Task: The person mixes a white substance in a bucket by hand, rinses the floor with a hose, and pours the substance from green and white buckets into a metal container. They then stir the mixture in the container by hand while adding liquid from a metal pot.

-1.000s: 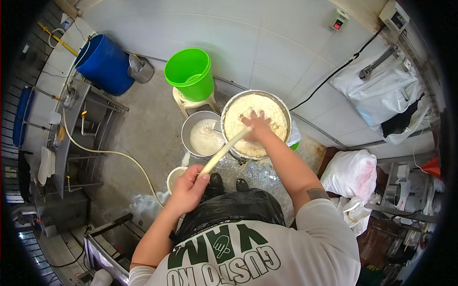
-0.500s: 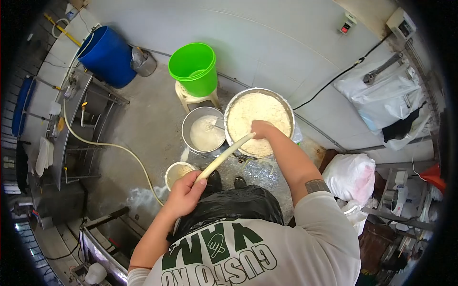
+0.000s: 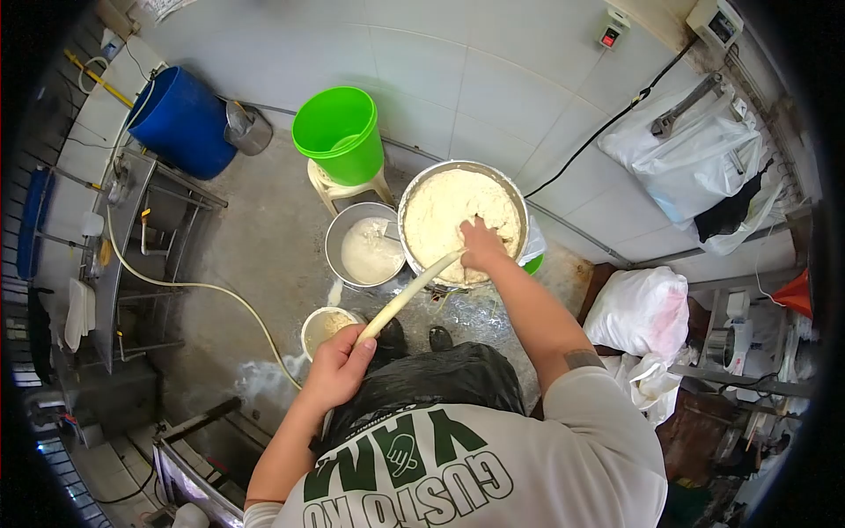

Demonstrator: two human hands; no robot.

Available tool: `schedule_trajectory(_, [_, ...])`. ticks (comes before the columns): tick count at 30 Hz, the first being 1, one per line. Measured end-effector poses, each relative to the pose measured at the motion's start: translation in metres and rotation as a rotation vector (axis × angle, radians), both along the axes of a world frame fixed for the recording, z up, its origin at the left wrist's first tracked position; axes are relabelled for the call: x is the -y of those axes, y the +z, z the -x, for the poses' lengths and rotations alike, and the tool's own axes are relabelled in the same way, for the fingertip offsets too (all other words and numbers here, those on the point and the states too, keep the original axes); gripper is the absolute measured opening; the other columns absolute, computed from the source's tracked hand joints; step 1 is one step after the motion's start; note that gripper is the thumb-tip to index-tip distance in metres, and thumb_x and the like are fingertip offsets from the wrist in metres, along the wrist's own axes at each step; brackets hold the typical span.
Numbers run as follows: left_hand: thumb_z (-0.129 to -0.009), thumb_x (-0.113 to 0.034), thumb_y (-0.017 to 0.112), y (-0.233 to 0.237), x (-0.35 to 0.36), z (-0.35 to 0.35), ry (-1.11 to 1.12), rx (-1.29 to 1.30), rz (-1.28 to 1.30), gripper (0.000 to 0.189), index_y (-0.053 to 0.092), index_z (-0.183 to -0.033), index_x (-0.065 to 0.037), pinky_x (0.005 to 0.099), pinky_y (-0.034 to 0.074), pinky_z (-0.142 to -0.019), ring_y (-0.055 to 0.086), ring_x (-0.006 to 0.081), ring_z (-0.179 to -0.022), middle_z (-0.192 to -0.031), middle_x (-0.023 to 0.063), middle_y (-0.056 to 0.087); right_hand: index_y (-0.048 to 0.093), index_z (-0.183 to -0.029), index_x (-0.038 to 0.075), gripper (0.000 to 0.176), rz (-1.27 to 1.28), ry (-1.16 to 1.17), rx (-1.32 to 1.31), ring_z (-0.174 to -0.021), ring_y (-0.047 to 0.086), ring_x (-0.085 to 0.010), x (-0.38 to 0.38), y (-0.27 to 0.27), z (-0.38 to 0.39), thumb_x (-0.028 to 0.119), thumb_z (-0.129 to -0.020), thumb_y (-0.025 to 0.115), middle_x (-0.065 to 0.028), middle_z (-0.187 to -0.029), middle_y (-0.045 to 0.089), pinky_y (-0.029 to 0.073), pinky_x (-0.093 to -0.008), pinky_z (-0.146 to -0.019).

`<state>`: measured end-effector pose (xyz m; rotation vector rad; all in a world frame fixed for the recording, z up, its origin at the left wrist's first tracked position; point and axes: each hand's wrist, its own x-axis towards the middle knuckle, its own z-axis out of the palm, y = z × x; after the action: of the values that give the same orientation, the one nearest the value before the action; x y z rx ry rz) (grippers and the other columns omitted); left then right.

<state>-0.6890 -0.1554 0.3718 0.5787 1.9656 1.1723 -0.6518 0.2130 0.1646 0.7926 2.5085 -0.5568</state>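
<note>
My left hand point(image 3: 341, 365) is wrapped round the near end of a long pale tube-like casing point(image 3: 407, 295). The casing runs up to my right hand point(image 3: 481, 245), which lies over the near right part of the whitish mash point(image 3: 453, 207) in a large round metal pot point(image 3: 407, 251). My right fingers are spread on the mash and partly sunk in it. Left of the pot, a metal basin point(image 3: 331, 255) holds white liquid, with a utensil leaning inside. A smaller white bucket point(image 3: 308, 333) with some mash stands beyond my left hand.
A green bucket point(image 3: 334, 141) sits on a white stool point(image 3: 380, 187) by the wall. At the back left stand a blue barrel point(image 3: 180, 123) and a metal pail point(image 3: 248, 132). A yellowish hose point(image 3: 198, 267) crosses the floor. White sacks point(image 3: 638, 312) lie on the right.
My right hand has moved slightly, and its fingers now spread over the mash where they were buried before. The whole view has shifted a little. My left hand still grips the casing.
</note>
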Motion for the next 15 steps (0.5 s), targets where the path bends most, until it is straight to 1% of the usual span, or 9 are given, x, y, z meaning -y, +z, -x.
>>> schedule_trajectory(2, [-0.104,-0.021,0.059,-0.006,0.0,-0.001,0.068,0.048,0.0,0.025,0.065,-0.113,0.0,0.027,0.045,-0.069,0.051,0.009,-0.074,-0.079,-0.0008,0.058,0.051,-0.137,0.007,0.071,0.069,-0.156,-0.18,-0.117,0.059,-0.0496,-0.01,-0.042,0.014,0.026,-0.074,0.078,-0.0215,-0.152,0.045,0.051,-0.0503,-0.098])
schedule_trajectory(5, [-0.103,-0.022,0.059,-0.013,0.004,0.004,0.127,-0.008,-0.06,0.026,0.066,-0.113,0.0,0.0271,0.045,-0.069,0.051,0.0092,-0.074,-0.079,-0.0001,0.058,0.058,-0.131,0.002,0.063,0.27,-0.027,-0.178,-0.115,0.063,-0.0431,-0.02,0.023,0.024,0.023,-0.075,0.076,-0.0227,-0.144,0.053,0.051,-0.0437,-0.099])
schedule_trajectory(7, [-0.103,-0.023,0.059,-0.011,0.001,0.009,0.121,-0.044,-0.082,0.026,0.066,-0.114,0.0,0.0275,0.046,-0.069,0.052,0.0098,-0.074,-0.079,0.0003,0.059,0.063,-0.13,0.003,0.057,0.275,-0.096,-0.3,-0.118,0.061,-0.0411,-0.009,0.039,0.012,0.021,-0.077,0.072,-0.0238,-0.142,0.055,0.05,-0.0429,-0.102])
schedule_trajectory(9, [-0.103,-0.023,0.06,-0.005,-0.005,0.009,0.112,-0.071,-0.101,0.026,0.066,-0.114,0.0,0.028,0.046,-0.069,0.053,0.0103,-0.074,-0.078,0.0006,0.059,0.064,-0.131,0.006,0.056,-0.376,0.212,-0.415,-0.12,0.061,-0.0383,0.009,0.05,-0.006,0.024,-0.078,0.071,-0.0245,-0.135,0.059,0.049,-0.0416,-0.103])
schedule_trajectory(10, [-0.103,-0.023,0.06,0.003,-0.015,0.01,0.016,-0.068,-0.077,0.026,0.066,-0.114,-0.001,0.0288,0.046,-0.068,0.054,0.0109,-0.074,-0.078,0.0012,0.059,0.065,-0.131,0.009,0.051,0.059,0.17,-0.232,-0.121,0.059,-0.0393,-0.002,0.062,-0.008,0.024,-0.083,0.07,-0.0249,-0.131,0.061,0.049,-0.0434,-0.103])
schedule_trajectory(11, [-0.102,-0.023,0.06,0.011,-0.025,0.013,-0.08,-0.071,-0.057,0.026,0.066,-0.114,-0.001,0.0296,0.047,-0.068,0.055,0.0115,-0.074,-0.077,0.0019,0.059,0.065,-0.131,0.009,0.051,0.05,0.164,-0.239,-0.121,0.059,-0.0393,-0.01,0.058,-0.011,0.024,-0.083,0.07,-0.0249,-0.131,0.061,0.049,-0.0434,-0.103])
schedule_trajectory(13, [-0.102,-0.023,0.061,0.017,-0.035,0.016,-0.142,-0.107,-0.038,0.025,0.065,-0.115,-0.002,0.0305,0.047,-0.068,0.055,0.0123,-0.073,-0.076,0.0029,0.06,0.065,-0.129,0.006,0.045,0.028,-0.16,-0.599,-0.12,0.059,-0.0404,-0.029,0.039,-0.019,0.021,-0.087,0.067,-0.0264,-0.13,0.06,0.048,-0.0443,-0.103])
schedule_trajectory(14, [-0.102,-0.022,0.06,0.016,-0.036,0.016,-0.154,-0.114,-0.063,0.025,0.065,-0.115,-0.001,0.0303,0.047,-0.068,0.055,0.0122,-0.073,-0.076,0.0035,0.06,0.066,-0.126,0.003,0.04,-0.057,-0.217,-0.785,-0.118,0.058,-0.0423,-0.037,0.036,-0.028,0.021,-0.09,0.065,-0.0266,-0.126,0.061,0.047,-0.0465,-0.102])
schedule_trajectory(15, [-0.102,-0.022,0.06,0.016,-0.036,0.017,-0.168,-0.12,-0.084,0.025,0.065,-0.115,-0.001,0.0302,0.047,-0.068,0.055,0.0122,-0.073,-0.076,0.0041,0.06,0.066,-0.126,0.003,0.04,-0.057,-0.213,-0.785,-0.118,0.058,-0.0423,-0.047,0.031,-0.032,0.021,-0.09,0.065,-0.0266,-0.126,0.061,0.047,-0.0465,-0.102])
